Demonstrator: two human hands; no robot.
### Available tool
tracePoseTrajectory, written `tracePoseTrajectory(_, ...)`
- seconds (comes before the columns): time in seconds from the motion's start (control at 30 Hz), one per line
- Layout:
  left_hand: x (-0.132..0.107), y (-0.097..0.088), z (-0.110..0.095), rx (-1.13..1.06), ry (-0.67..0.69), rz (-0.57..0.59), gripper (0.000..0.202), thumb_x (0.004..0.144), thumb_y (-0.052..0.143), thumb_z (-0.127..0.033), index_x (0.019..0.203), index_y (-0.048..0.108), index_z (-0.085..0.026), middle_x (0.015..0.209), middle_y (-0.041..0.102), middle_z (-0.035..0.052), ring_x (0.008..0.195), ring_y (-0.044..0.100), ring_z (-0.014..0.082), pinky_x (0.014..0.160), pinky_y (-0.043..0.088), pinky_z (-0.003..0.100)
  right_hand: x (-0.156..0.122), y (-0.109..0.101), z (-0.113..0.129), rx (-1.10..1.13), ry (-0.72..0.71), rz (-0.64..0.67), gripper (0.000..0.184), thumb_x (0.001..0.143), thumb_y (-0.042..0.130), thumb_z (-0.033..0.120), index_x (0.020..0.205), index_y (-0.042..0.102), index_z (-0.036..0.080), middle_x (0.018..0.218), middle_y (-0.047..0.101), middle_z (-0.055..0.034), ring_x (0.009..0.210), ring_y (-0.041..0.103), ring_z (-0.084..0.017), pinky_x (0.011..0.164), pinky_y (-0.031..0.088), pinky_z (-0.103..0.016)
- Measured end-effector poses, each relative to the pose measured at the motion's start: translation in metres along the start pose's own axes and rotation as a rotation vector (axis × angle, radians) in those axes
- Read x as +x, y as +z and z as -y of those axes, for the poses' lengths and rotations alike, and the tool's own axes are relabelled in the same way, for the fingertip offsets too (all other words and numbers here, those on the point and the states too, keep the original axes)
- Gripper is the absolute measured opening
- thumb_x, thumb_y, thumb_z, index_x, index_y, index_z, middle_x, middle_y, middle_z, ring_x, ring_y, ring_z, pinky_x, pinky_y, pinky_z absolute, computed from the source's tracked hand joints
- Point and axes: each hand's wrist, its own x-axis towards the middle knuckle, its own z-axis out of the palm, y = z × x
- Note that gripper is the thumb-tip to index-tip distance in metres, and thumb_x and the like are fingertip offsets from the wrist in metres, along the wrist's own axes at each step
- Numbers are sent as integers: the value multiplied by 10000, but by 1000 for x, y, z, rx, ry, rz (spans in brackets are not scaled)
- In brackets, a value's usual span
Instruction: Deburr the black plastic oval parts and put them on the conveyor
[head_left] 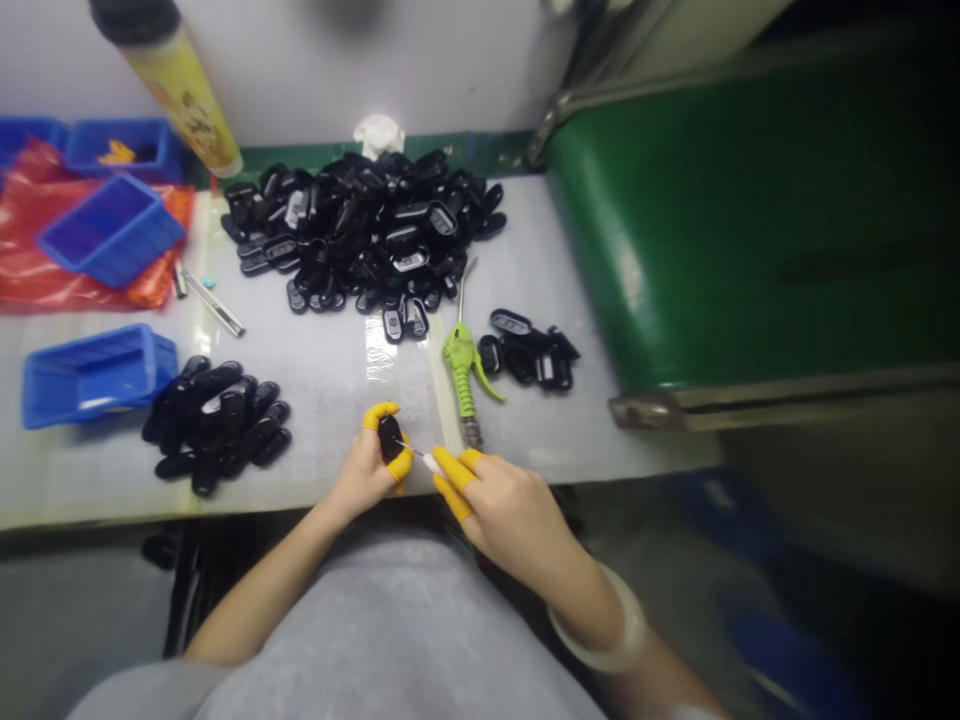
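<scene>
We hold a black fob [390,438] and needle over the bench [330,420].
Left hand [362,475] grips the fob just above the bench edge; right hand [510,520] pinches the needle [409,450], tip at the fob, yellow finger cots [454,478] on both hands. Pale bench, big fob pile [360,230] at back, smaller piles [217,425] [525,350] either side, green air gun [463,365] beside the right one. Blue bins [97,375] and red bag [30,240] left, green conveyor [735,230] right, pale wall [337,70] behind.
</scene>
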Motion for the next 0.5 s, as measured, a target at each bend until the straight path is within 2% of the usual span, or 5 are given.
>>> tracePoseTrajectory(0.17, 1, 0, 1, 60, 41, -2, 472, 799, 605, -244, 1209, 372, -234, 834, 588, -11, 676, 580, 142, 612, 482, 273, 1, -1, 3, -1, 10, -2, 307, 979, 407, 202, 1011, 702, 121, 680, 629, -39, 579, 551, -170, 517, 345, -312)
tracePoseTrajectory(0.37, 2, 0, -5, 201, 46, -79, 361, 792, 575, -197, 1102, 392, -215, 789, 573, -29, 668, 574, 131, 652, 454, 274, 8, 2, 4, 123, 44, 115, 281, 980, 401, 192, 918, 671, 145, 676, 617, -21, 551, 530, -145, 532, 356, -290)
tracePoseTrajectory(0.43, 3, 0, -7, 227, 46, -96, 357, 783, 572, -195, 1094, 398, -217, 778, 570, -32, 662, 573, 132, 647, 448, 271, 9, 3, 6, 76, 23, 121, 271, 972, 405, 175, 909, 667, 144, 663, 607, -25, 557, 526, -148, 531, 353, -292)
tracePoseTrajectory(0.5, 3, -1, -8, 231, 50, -103, 365, 769, 573, -189, 1090, 400, -220, 771, 570, -35, 655, 572, 132, 637, 446, 266, 8, 5, 8, -29, -27, 100, 266, 947, 410, 124, 996, 671, 115, 678, 618, -43, 576, 532, -162, 527, 358, -303)
